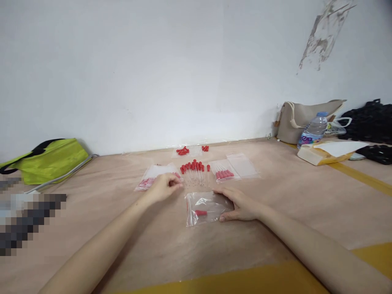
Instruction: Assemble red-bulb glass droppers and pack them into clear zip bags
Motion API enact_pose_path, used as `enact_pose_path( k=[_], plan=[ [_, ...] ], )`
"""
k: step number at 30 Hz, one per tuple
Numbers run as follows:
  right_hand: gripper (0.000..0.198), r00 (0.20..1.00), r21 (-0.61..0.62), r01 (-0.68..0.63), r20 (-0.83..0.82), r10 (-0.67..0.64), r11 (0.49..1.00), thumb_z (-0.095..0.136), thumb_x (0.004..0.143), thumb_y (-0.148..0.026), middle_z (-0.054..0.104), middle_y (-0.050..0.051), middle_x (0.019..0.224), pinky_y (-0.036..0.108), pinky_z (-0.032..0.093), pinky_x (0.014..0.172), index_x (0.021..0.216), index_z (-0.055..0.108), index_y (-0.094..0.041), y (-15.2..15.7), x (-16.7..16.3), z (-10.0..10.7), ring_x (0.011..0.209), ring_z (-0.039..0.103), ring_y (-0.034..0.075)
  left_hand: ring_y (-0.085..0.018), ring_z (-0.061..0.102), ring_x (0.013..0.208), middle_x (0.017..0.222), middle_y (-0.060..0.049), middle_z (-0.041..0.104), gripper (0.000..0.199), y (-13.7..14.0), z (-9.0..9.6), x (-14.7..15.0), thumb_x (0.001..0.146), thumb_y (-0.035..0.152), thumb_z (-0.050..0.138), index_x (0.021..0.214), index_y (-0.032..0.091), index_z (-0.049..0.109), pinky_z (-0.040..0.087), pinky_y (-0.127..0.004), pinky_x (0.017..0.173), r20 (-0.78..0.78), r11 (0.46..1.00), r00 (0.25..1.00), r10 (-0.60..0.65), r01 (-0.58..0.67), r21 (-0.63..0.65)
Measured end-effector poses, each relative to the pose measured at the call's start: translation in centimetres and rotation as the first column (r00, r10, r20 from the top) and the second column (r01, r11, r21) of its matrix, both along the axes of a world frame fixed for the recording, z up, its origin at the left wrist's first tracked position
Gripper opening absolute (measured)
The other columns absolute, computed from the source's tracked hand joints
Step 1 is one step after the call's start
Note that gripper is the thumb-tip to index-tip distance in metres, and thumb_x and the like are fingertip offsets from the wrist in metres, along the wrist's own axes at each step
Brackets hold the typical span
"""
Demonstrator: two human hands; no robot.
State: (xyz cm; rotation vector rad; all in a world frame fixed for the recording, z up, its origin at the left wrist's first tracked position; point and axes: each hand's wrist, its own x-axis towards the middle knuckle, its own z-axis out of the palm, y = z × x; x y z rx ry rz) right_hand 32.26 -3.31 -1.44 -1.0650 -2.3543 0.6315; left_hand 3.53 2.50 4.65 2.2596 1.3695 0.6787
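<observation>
My left hand is at the left edge of a pile of droppers with red rubber bulbs and clear tubes. Its fingers are curled, with a small gap between thumb and forefinger, and nothing shows between them. My right hand rests with thumb and fingers spread over the right side of a clear zip bag. Inside that bag lies one red-bulbed dropper. Left of the pile, partly behind my left hand, are stacked bags of droppers. To the right lies another bag of droppers.
Loose red bulbs lie on clear plastic near the wall. A lime-green bag with a grey cable is at the left. At the right are a beige bag, a water bottle and a tissue pack. Yellow tape crosses the front.
</observation>
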Motion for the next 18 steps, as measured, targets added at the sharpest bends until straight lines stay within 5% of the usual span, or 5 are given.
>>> enact_pose_path(
  k=[7,14,18],
  plan=[
    [0.081,1.0,0.0,0.01,0.0,-0.01,1.0,0.065,0.06,-0.057,0.042,0.011,0.128,0.044,0.033,0.096,0.128,0.038,-0.022,0.1,0.1,-0.2,0.116,0.039,0.028,-0.014,0.056,0.05,0.052,-0.002,0.061,0.019,8.1,1.3,3.6,0.068,0.03,0.059,0.069,0.011,0.057,0.038,-0.023,0.053,-0.156,0.93,0.92,0.358,-0.366,-0.021],
    [0.082,1.0,-0.009,0.013,0.015,-0.013,1.0,0.064,0.06,-0.059,0.042,0.012,0.128,0.044,0.033,0.096,0.128,0.038,-0.021,-0.1,-0.1,0.4,0.116,0.039,0.028,-0.021,0.061,0.05,0.038,-0.004,0.056,0.023,11.3,0.4,5.4,0.057,0.029,0.065,0.047,0.016,0.05,0.043,-0.026,0.054,-0.267,0.868,0.861,0.432,-0.478,-0.135],
    [0.082,1.0,-0.015,0.008,0.017,-0.008,1.0,0.064,0.06,-0.058,0.042,0.011,0.128,0.044,0.033,0.096,0.128,0.037,-0.021,-0.2,-0.1,0.7,0.116,0.039,0.028,-0.024,0.062,0.053,0.034,-0.004,0.054,0.018,11.4,0.3,5.3,0.053,0.018,0.064,0.042,0.018,0.05,0.044,-0.028,0.055,-0.208,0.879,0.879,0.43,-0.46,-0.126]
  ],
)
